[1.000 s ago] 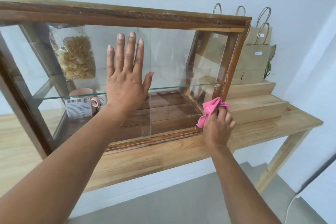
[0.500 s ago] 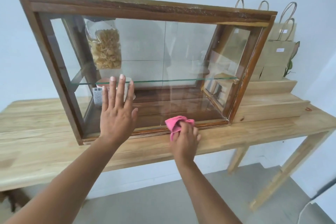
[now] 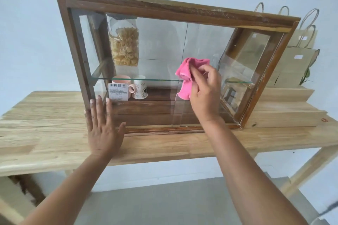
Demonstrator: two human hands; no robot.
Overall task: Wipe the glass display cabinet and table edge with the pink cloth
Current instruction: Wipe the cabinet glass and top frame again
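Glass display cabinet point(image 3: 164, 7) stands on the wooden table point(image 3: 45, 133). At its lower left corner the left hand point(image 3: 104, 129) lies flat, fingers straight, seemingly pressing the front pane point(image 3: 157, 45). Right of its centre, the right hand point(image 3: 206, 95) clutches the bunched pink cloth point(image 3: 186, 76) against the glass.

Long table of pale jointed wood planks point(image 3: 54, 133), thick front edge, slanted pale legs under the right end. Set directly on the top, toward the back: wide dark-brown wooden display cabinet with glass panes point(image 3: 164, 8), base rail flat on the planks, well in from the left end. Just beside the cabinet's right end: stepped riser of pale wood blocks point(image 3: 285, 115), stretching toward the right end. At the riser's top step, on it or behind it: upright brown paper carrier bags with looped handles point(image 3: 296, 64). In front of the riser's right end, on the planks: small reddish ring point(image 3: 324, 120), too small to identify.
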